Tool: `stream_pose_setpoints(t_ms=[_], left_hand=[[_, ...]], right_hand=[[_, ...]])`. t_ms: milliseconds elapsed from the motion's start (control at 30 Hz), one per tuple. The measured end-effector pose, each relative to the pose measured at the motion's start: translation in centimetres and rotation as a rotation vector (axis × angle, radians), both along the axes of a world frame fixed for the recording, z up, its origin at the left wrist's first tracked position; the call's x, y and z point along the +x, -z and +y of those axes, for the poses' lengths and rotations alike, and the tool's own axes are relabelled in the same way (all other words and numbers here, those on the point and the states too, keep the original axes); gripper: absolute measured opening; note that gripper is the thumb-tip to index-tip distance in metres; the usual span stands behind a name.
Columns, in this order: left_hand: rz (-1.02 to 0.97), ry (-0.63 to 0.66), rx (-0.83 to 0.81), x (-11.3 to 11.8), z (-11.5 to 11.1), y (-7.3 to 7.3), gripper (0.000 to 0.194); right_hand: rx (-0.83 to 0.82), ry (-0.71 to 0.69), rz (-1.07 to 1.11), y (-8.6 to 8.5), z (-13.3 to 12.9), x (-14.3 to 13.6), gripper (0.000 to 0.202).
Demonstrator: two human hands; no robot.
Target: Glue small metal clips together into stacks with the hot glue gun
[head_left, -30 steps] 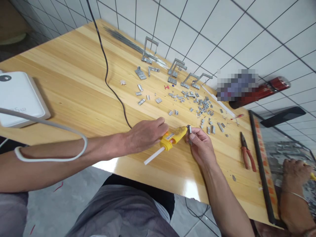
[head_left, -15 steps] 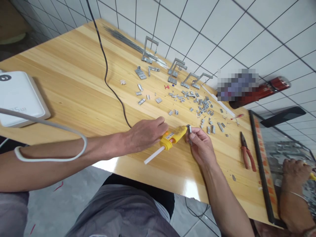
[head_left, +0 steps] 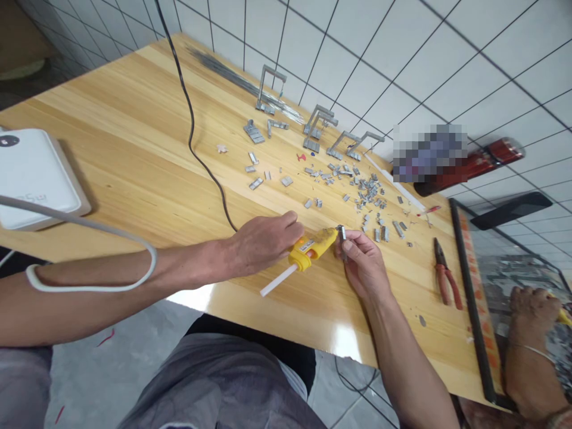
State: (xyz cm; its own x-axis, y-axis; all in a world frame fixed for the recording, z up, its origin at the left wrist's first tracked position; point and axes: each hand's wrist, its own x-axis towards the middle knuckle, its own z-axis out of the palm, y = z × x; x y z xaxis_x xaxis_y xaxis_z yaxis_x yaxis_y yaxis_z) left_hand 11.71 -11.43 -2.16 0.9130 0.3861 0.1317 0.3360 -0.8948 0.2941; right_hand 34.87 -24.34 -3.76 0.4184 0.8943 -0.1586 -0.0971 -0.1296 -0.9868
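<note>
Our left hand (head_left: pixel 266 244) is curled closed around the handle of the glue gun (head_left: pixel 315 244), the fingers folded in with no opening that we can see. The body of the gun juts out to the right of that grip, with its nozzle pointing away from the knuckles. The glue stick (head_left: pixel 277 281) sticks out of its back end, slanting down toward the near edge of the table (head_left: pixel 286 316).

Our right hand (head_left: pixel 369 262), just right of the gun, pinches the metal piece (head_left: pixel 342 233) between thumb and fingers, which stand apart only by the thickness of the piece. The piece is roughly upright at the fingertips, its top end showing above the thumb and its lower part partly covered by the hand. Its top is right at the gun's nozzle; it seems to touch, though the tip is too small for us to be sure.

Beyond the gun and to its right we have a scatter of scraps (head_left: pixel 370 189), and farther beyond it several frames (head_left: pixel 318 114) and a bundle of wires (head_left: pixel 232 77). The black cord (head_left: pixel 193 119) runs down to the left of the gun, and the white box (head_left: pixel 38 179) lies well to its left. Right of the gun, past our right hand, are the pliers (head_left: pixel 442 274) and, farther right, another person's hand (head_left: pixel 534 310).
</note>
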Motion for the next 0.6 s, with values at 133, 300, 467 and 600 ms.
stream_pose_setpoints(t_ms=[133, 300, 467, 600], left_hand=[[0.022, 0.006, -0.003, -0.08, 0.04, -0.35, 0.006], [0.033, 0.000, -0.015, -0.08, 0.04, -0.49, 0.005], [0.030, -0.011, -0.031, 0.02, 0.00, -0.25, 0.007], [0.022, -0.012, -0.035, -0.07, 0.03, -0.32, 0.006]], right_hand=[[-0.005, 0.009, 0.011, -0.03, 0.00, -0.05, 0.032], [0.003, 0.011, 0.041, -0.07, 0.01, -0.09, 0.031], [-0.002, 0.018, 0.048, -0.09, 0.03, -0.03, 0.032], [-0.012, 0.019, 0.081, -0.24, 0.04, -0.04, 0.033]])
